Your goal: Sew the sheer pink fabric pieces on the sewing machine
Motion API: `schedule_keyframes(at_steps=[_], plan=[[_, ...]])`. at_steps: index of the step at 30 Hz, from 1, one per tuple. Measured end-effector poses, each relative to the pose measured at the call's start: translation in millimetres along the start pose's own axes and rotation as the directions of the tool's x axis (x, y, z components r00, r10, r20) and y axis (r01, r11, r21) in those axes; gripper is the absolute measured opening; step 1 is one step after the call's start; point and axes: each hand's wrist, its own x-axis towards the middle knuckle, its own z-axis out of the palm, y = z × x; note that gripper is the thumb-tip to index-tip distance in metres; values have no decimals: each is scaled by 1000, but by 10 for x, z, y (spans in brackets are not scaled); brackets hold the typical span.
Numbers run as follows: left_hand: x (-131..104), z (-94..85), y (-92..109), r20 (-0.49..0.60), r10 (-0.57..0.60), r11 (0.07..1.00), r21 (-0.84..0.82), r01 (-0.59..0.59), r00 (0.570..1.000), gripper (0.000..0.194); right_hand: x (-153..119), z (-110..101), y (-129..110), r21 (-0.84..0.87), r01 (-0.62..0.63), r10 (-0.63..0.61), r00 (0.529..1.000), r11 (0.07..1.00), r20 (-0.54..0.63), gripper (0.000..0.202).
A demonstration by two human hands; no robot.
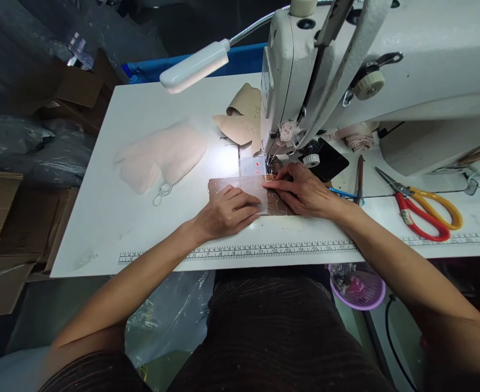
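Both hands rest on a brown patterned piece [216, 187] with a pale sheer fabric [262, 190] over it, just in front of the sewing machine's [283, 87] needle area. My left hand [228, 211] lies on the layers with its fingers spread slightly, pressing from above. My right hand [301, 190] is at their right side, thumb and forefinger close together at the edge of the sheer fabric near the presser foot. Whatever lies between those fingertips is too small to make out.
Red and yellow scissors [422, 207] lie at the right, near a dark phone [327, 160]. A sheer pink fabric [164, 155] and brown paper pieces [244, 117] are on the tabletop [101, 218]. A lamp [195, 66] hangs above. A purple basket [360, 291] stands below the edge.
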Motion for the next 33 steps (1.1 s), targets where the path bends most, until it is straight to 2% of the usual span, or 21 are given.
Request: schedule_keyframes(at_steps=[11,15,20,26,29,31,33], plan=[[-3,3,0,38,-25,1000,-5,25,999,5,2,-36,-30,16,-34,34,999,999,2,34],[5,-8,0,68,-50,999,-15,51,996,5,25,-130,-89,86,-15,10,998,996,66,36],[-2,-6,-13,66,-46,999,-9,47,997,3,5,-137,-116,-13,17,-15,992,1000,125,31],[-18,1,-20,109,-72,996,-37,76,991,5,-13,-117,-128,-20,-15,18,991,1000,131,32],[-26,-23,-26,42,-84,995,-51,86,996,11,-7,-119,-137,-35,-26,30,990,999,138,32],[-18,-52,-56,-57,-131,990,-51,128,990,24,-6,-115,-138,-40,-27,33,989,999,145,32],[12,-77,-116,-125,-201,980,-35,198,972,29,-8,-106,-137,-41,-19,25,989,999,143,32]])
